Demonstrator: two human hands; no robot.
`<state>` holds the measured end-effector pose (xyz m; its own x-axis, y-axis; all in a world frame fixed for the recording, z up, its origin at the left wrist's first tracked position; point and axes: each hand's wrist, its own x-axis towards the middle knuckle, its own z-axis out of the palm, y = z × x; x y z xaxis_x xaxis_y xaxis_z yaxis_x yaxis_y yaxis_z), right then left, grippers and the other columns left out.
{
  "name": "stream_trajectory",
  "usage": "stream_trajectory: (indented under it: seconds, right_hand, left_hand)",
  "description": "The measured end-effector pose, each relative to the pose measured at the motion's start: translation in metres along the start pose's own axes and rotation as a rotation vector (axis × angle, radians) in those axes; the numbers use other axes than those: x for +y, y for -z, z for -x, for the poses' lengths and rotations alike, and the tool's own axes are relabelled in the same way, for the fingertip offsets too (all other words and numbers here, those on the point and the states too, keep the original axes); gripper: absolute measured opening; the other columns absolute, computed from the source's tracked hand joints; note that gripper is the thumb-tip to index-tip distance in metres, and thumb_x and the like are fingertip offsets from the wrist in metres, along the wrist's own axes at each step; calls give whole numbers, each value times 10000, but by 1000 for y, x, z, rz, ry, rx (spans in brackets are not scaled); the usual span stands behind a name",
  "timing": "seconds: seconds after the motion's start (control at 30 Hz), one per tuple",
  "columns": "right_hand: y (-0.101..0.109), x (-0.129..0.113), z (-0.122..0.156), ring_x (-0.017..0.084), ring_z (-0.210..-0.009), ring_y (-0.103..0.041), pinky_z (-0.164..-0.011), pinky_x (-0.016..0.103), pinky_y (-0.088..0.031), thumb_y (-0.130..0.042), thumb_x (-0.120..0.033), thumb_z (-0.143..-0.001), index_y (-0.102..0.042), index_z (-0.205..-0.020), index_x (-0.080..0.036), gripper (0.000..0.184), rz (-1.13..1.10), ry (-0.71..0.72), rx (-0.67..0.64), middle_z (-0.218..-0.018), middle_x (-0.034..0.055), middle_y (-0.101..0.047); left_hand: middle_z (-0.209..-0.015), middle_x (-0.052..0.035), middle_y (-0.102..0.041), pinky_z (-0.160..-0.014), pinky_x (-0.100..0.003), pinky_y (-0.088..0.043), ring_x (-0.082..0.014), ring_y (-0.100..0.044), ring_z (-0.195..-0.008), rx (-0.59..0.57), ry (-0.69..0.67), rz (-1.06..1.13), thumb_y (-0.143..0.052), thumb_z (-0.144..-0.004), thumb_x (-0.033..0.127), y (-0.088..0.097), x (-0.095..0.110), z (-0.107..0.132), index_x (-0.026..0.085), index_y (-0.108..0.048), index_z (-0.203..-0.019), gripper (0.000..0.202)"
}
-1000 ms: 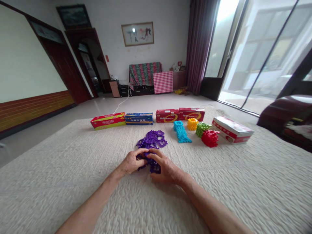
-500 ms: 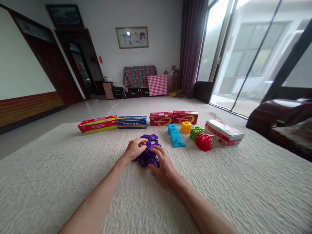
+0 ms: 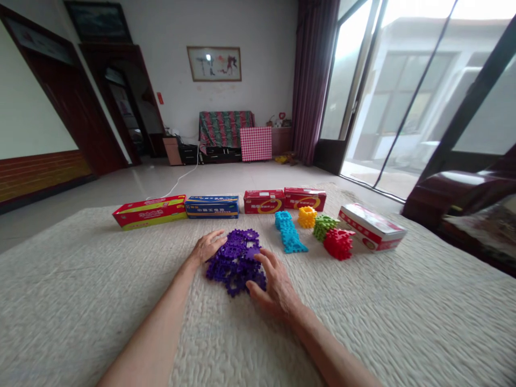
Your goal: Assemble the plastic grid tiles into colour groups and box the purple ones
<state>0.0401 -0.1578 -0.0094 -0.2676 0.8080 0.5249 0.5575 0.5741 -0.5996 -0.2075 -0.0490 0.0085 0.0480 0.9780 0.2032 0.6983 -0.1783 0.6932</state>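
A heap of purple interlocking plastic pieces [image 3: 234, 260], gear-like with toothed edges, lies on the pale quilted cover in front of me. My left hand [image 3: 208, 248] rests against the heap's left side, fingers stretched out and holding nothing. On the right side, my right hand [image 3: 277, 280] is open, its thumb and fingers spread around the edge of the heap. Its fingertips touch or nearly touch the purple pieces. To the right sit a light blue assembled shape [image 3: 289, 232], a yellow cube [image 3: 307, 216], a green block [image 3: 324, 227] and a red block [image 3: 339, 244].
Along the far side stand a red and yellow-green box [image 3: 151, 211], a blue box [image 3: 212, 207] and two red boxes, one [image 3: 264, 201] left of the other [image 3: 305, 199]. A white and red box [image 3: 373, 227] lies at right. The quilted cover [image 3: 226, 338] spreads beneath everything.
My left hand has drawn back left from the top of the heap, and its fingers have straightened. The purple pieces now show more and look more spread out. My right hand stays beside them.
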Motion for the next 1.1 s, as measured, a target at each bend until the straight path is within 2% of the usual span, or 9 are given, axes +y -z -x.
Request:
stream_trajectory:
  seconds: [0.23, 0.33, 0.43, 0.53, 0.67, 0.8, 0.9, 0.97, 1.1]
  right_hand:
    - [1, 3, 2, 294, -1280, -416, -1062, 490, -360, -623, -295, -773, -448, -1275, -246, 533, -11, -37, -16, -1391, 116, -412]
    - [1, 2, 3, 283, -1270, -436, -1056, 469, -375, -618, -291, -783, -472, -1257, -253, 497, -44, -56, -16, -1381, 103, -439]
    - [3, 1, -1, 253, -1233, -479, -1043, 429, -398, -569, -264, -810, -522, -1188, -246, 381, -107, -121, 62, -1316, 89, -509]
    - [5, 3, -19, 234, -1215, -498, -1039, 406, -403, -551, -236, -805, -554, -1142, -234, 337, -134, -127, 102, -1287, 86, -536]
    - [3, 13, -63, 245, -1253, -475, -1065, 417, -372, -581, -285, -794, -573, -1155, -208, 370, -90, -123, 58, -1343, 113, -498]
    - [-12, 32, -98, 277, -1304, -430, -1083, 423, -350, -604, -329, -783, -559, -1211, -154, 464, -17, -188, -24, -1390, 159, -451]
    - [-24, 44, -102, 291, -1315, -419, -1084, 449, -341, -622, -347, -777, -547, -1241, -167, 503, 32, -194, -82, -1389, 157, -463]
    - [-27, 48, -99, 284, -1286, -452, -1073, 461, -346, -627, -345, -782, -562, -1226, -194, 472, 53, -142, -108, -1365, 135, -499]
    - [-23, 47, -92, 223, -1133, -563, -1001, 378, -414, -605, -301, -808, -608, -1136, -196, 343, 4, -31, -112, -1207, 94, -611]
  left_hand:
    - [-1227, -64, -654, -1046, -308, -409, -216, -576, -1183, -73, -65, 48, -499, -810, 496, -13, -4, -32, 203, -636, -1195, 503]
    - [-1254, -48, -638, -1079, -319, -372, -208, -549, -1215, -75, -111, 20, -480, -827, 458, -19, -2, -35, 218, -651, -1170, 453]
    - [-1278, -36, -623, -1085, -317, -366, -202, -541, -1222, -117, -140, 15, -480, -825, 420, -21, 1, -34, 220, -636, -1196, 449]
    - [-1298, -46, -608, -1084, -323, -368, -211, -536, -1226, -147, -173, 5, -469, -829, 413, -22, 2, -34, 204, -618, -1221, 469]
    - [-1320, -76, -585, -1101, -331, -345, -221, -509, -1251, -171, -275, -14, -470, -835, 418, -25, -3, -37, 171, -612, -1226, 484]
    - [-1320, -73, -582, -1098, -329, -347, -220, -510, -1247, -151, -297, 0, -501, -830, 398, -31, -6, -38, 189, -613, -1222, 458]
    - [-1309, -70, -588, -1086, -321, -358, -219, -517, -1236, -141, -304, 19, -539, -810, 381, -35, -2, -36, 200, -611, -1222, 456]
    - [-1299, -71, -593, -1081, -311, -362, -218, -521, -1230, -143, -313, 39, -553, -799, 369, -37, 2, -34, 196, -614, -1219, 458]
    - [-1259, -69, -620, -1036, -316, -405, -229, -557, -1180, -172, -281, 78, -584, -772, 366, -36, 10, -31, 195, -609, -1229, 489]
